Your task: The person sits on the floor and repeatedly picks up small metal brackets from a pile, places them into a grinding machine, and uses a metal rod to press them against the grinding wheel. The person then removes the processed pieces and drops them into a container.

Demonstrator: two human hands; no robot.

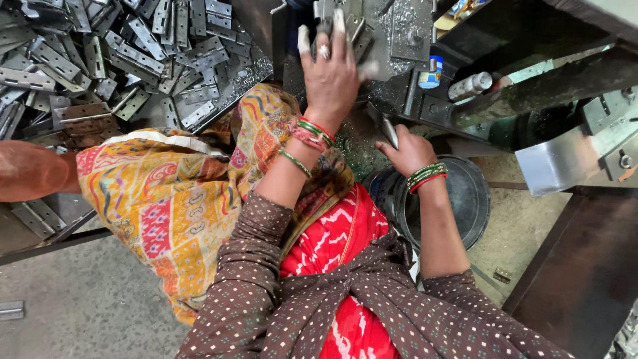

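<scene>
The left hand [330,73] lay flat, fingers spread, pressing a grey metal piece [359,36] on the machine bed [412,26] at twelve o'clock; only the piece's dull, shaving-dusted edges showed past the fingers. The right hand [407,151], toward two o'clock of the lap, pinched a small, thin, shiny steel part [390,131] between thumb and fingers, just above the rim of a dark bucket [473,199]. A heap of flat grey hinges [119,53] filled the ten o'clock corner. The machine's frame [531,93] closed in the two o'clock side, and a dark bench edge [578,266] ran along four o'clock. Bare concrete floor [86,299] lay open at eight o'clock.
</scene>
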